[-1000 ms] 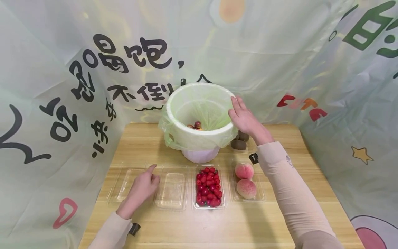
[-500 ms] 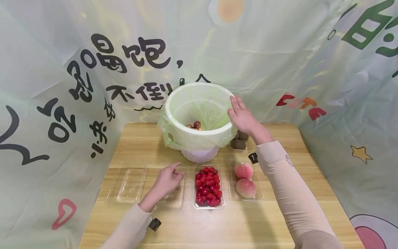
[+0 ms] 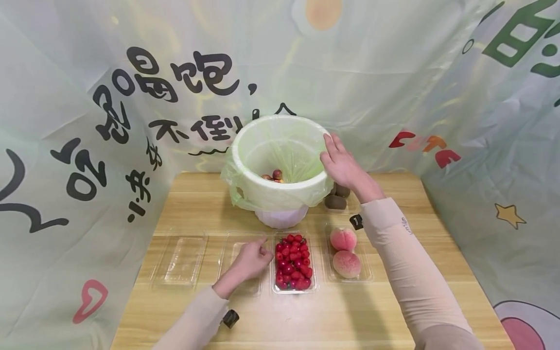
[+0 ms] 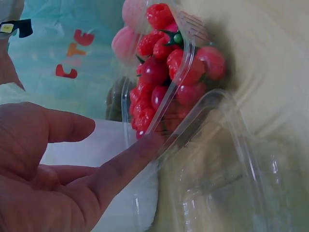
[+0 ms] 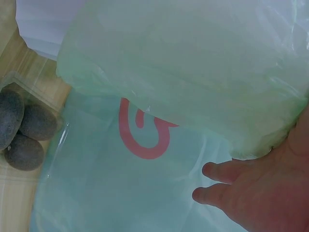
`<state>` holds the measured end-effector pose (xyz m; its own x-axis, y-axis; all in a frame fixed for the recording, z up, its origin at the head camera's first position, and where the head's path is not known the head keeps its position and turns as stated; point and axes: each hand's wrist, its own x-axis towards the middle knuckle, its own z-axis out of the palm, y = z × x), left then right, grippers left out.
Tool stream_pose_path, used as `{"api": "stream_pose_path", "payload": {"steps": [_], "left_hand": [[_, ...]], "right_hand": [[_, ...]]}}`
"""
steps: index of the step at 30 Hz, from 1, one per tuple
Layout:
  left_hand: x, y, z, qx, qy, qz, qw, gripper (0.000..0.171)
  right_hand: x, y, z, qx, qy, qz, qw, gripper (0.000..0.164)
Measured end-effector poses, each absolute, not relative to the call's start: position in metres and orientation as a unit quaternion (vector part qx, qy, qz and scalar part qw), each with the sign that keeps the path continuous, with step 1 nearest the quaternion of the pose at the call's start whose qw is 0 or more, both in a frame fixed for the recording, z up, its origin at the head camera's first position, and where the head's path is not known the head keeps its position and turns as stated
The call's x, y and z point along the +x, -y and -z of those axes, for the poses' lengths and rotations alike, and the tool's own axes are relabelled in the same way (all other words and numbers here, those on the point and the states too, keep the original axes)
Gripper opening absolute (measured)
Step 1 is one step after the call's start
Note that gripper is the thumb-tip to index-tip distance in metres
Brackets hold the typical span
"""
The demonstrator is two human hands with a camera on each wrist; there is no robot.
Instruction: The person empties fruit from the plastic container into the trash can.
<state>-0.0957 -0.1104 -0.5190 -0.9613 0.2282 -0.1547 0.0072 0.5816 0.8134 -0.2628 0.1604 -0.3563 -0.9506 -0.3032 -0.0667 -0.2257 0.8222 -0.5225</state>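
A see-through box (image 3: 294, 292) filled with red berries (image 3: 294, 265) sits around the middle of the desk (image 3: 306, 321), midway between its left and right edges. The left hand (image 3: 253, 260) is at the box's left rim, thumb and index finger spread apart; whether the fingertip touches the rim cannot be told. Beneath that hand lies a second see-through box (image 3: 222, 265), with a third box (image 3: 181, 262) beside it, toward the desk's left edge. On the right, a fourth box (image 3: 365, 272) carries two pink peaches (image 3: 347, 265). Behind the berries, near the desk's far edge, stands a white bucket (image 3: 281, 218) lined with a pale green bag (image 3: 302, 150), dark round fruit (image 3: 277, 175) inside. The right hand (image 3: 343, 167), fingers straight, rests against the bucket's right rim. Brown oval fruit (image 3: 336, 202) lies beside the bucket, toward the desk's far right corner.
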Motion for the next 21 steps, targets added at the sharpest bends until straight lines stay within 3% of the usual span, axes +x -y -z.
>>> {"api": "stream_pose_path", "payload": {"steps": [10,14,17,18,19,21], "left_hand": [[-0.096,0.100,0.526,0.061,-0.881,-0.449,0.140,0.067],[-0.097,0.096,0.534,0.050,-0.877,-0.453,0.151,0.023],[-0.095,0.092,0.538,0.044,-0.875,-0.455,0.157,0.025],[-0.095,0.091,0.540,0.042,-0.875,-0.456,0.157,0.018],[-0.094,0.090,0.541,0.041,-0.874,-0.457,0.158,0.023],[-0.093,0.087,0.544,0.038,-0.874,-0.458,0.159,0.050]], "right_hand": [[-0.263,-0.161,0.357,-0.138,-0.951,0.266,0.073,0.068],[-0.263,-0.162,0.358,-0.135,-0.951,0.267,0.073,0.068],[-0.263,-0.161,0.358,-0.134,-0.951,0.270,0.072,0.068],[-0.263,-0.161,0.358,-0.134,-0.951,0.271,0.071,0.068],[-0.263,-0.161,0.358,-0.133,-0.951,0.271,0.070,0.068],[-0.263,-0.161,0.358,-0.134,-0.951,0.272,0.069,0.068]]}}
